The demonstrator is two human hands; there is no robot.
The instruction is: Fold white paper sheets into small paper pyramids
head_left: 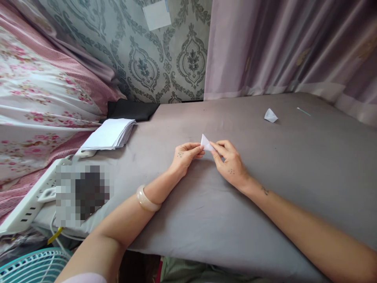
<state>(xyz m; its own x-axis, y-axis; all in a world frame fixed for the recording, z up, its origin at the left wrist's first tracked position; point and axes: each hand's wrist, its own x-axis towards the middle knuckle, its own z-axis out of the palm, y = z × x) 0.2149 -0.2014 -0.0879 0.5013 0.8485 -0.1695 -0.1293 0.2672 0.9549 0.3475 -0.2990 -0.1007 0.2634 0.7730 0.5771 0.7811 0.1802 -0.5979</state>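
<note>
A small folded piece of white paper [206, 143] with a pointed top is held above the grey-covered surface [188, 208]. My left hand [188, 154] pinches its left edge between thumb and fingers, and a pale bangle [146, 199] circles that forearm. On the paper's right side, my right hand [229, 159] grips the lower corner between thumb and forefinger. The fingertips cover parts of the paper's lower edge. Farther back to the right lies another folded white paper piece [271, 115], apart from both hands.
At the left sits a stack of white paper [107, 134], in front of a black folded item [134, 109]. White power strips [32, 200] with cables run along the left edge. A thin stick [303, 111] lies far right. A fan [35, 265] stands at lower left.
</note>
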